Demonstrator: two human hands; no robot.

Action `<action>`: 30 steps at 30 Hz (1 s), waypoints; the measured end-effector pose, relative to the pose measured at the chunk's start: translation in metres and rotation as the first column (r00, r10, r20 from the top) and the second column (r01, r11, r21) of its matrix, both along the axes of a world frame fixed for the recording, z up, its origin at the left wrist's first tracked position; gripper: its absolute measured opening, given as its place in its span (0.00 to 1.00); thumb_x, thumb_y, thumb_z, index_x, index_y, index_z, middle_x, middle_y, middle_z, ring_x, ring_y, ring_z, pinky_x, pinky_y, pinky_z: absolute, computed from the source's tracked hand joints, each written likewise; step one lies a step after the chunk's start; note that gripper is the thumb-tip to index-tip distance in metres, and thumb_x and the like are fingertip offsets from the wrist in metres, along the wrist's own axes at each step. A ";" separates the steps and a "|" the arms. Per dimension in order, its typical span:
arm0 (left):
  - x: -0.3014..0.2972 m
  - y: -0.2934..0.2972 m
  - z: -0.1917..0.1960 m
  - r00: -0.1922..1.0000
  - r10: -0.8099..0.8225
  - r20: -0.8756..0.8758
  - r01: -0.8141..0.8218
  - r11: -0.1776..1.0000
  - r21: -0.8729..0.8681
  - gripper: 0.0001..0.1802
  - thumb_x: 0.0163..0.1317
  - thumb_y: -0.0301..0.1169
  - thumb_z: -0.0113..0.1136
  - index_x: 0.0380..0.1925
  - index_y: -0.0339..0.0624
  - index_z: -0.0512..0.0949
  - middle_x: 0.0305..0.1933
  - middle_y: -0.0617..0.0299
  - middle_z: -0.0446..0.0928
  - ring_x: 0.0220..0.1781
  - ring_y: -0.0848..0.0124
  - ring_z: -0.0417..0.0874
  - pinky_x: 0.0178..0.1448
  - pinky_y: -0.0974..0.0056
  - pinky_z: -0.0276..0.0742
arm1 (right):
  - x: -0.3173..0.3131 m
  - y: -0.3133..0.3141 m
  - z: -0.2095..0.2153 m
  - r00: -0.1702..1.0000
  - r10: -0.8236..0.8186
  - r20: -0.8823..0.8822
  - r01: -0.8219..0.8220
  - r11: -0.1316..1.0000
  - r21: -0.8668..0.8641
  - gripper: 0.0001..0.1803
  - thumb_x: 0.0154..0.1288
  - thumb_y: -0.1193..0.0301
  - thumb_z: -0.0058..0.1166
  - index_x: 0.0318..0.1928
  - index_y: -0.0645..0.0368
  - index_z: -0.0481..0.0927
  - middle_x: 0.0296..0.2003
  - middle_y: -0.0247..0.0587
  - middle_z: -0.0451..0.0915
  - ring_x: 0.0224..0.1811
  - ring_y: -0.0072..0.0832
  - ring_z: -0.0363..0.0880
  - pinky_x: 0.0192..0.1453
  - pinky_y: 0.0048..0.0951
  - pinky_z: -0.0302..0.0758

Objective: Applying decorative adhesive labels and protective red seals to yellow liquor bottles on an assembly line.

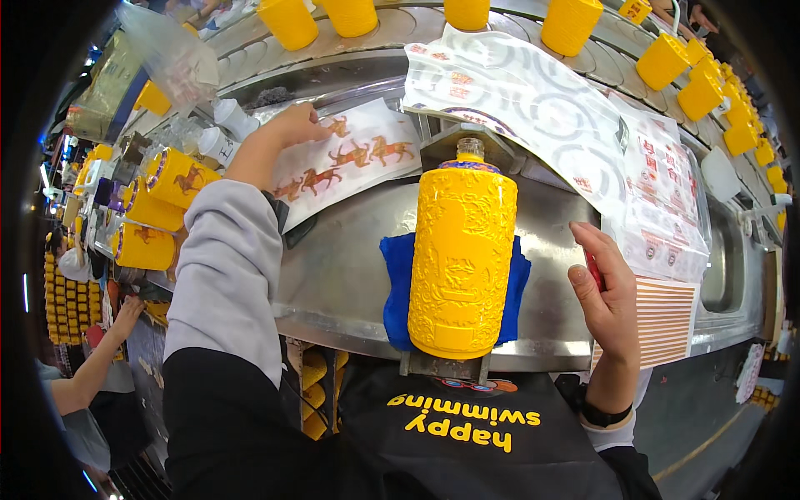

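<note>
A tall yellow embossed bottle lies on its side on a blue cloth, cradled in a metal holder at the middle of the steel bench, neck pointing away. My left hand reaches out to a white sheet of brown horse decals, fingers on its upper left part. My right hand hovers right of the bottle, closed round a small red tool.
Yellow bottles ride a curved conveyor at the back. Finished bottles with horse decals lie at the left. White printed sheets and a striped sheet cover the right side. Another person's arm shows lower left.
</note>
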State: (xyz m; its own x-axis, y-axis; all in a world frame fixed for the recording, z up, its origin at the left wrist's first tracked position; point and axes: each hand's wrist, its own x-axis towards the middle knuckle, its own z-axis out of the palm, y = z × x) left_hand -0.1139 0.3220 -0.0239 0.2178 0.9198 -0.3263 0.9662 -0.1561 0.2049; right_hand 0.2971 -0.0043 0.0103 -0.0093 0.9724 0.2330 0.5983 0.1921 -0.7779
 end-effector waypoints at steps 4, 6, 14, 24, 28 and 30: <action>0.000 0.000 -0.001 0.998 -0.044 0.042 0.044 0.999 0.005 0.27 0.49 0.48 0.68 0.40 0.38 0.76 0.44 0.49 0.79 0.47 0.60 0.78 0.49 0.60 0.72 | -0.003 0.002 0.001 1.000 0.006 0.002 -0.006 1.000 0.010 0.21 0.65 0.70 0.57 0.57 0.65 0.75 0.55 0.53 0.75 0.54 0.39 0.75 0.57 0.31 0.71; 0.000 0.001 -0.005 0.996 -0.091 0.019 0.090 0.995 0.042 0.22 0.52 0.47 0.65 0.36 0.38 0.78 0.39 0.51 0.81 0.42 0.61 0.80 0.45 0.58 0.73 | -0.004 0.001 0.001 1.000 0.013 0.002 -0.013 1.000 0.010 0.21 0.65 0.69 0.57 0.57 0.66 0.75 0.55 0.53 0.75 0.54 0.40 0.75 0.57 0.31 0.71; 0.016 -0.019 0.002 0.997 -0.079 -0.005 0.073 0.887 0.456 0.14 0.58 0.42 0.57 0.33 0.44 0.81 0.33 0.53 0.82 0.36 0.54 0.81 0.42 0.58 0.74 | -0.011 -0.001 0.013 0.998 0.001 0.066 -0.005 0.997 0.073 0.20 0.65 0.72 0.56 0.56 0.66 0.75 0.55 0.52 0.76 0.53 0.38 0.76 0.57 0.30 0.71; 0.143 -0.170 0.111 0.192 -0.387 0.902 0.132 0.921 0.367 0.16 0.66 0.32 0.55 0.48 0.33 0.79 0.43 0.58 0.82 0.47 0.74 0.80 0.54 0.65 0.76 | -0.051 0.037 0.051 0.796 0.126 -0.591 -0.048 0.988 0.145 0.21 0.68 0.71 0.57 0.59 0.65 0.73 0.51 0.37 0.77 0.46 0.21 0.74 0.55 0.22 0.71; 0.178 -0.227 0.113 0.311 -0.404 0.860 0.087 0.913 0.398 0.11 0.60 0.32 0.60 0.40 0.40 0.83 0.40 0.54 0.81 0.49 0.60 0.77 0.57 0.58 0.70 | -0.064 0.044 0.060 0.629 0.124 -0.767 -0.084 0.992 0.091 0.14 0.70 0.73 0.53 0.53 0.65 0.76 0.52 0.43 0.77 0.40 0.16 0.74 0.41 0.16 0.73; 0.183 -0.249 0.112 0.443 -0.512 0.736 -0.013 0.817 0.576 0.10 0.60 0.35 0.60 0.38 0.44 0.84 0.37 0.54 0.80 0.46 0.58 0.73 0.58 0.56 0.64 | -0.066 0.040 0.061 0.664 0.102 -0.741 -0.016 0.992 0.122 0.10 0.71 0.74 0.51 0.49 0.65 0.77 0.54 0.45 0.76 0.37 0.14 0.73 0.39 0.15 0.71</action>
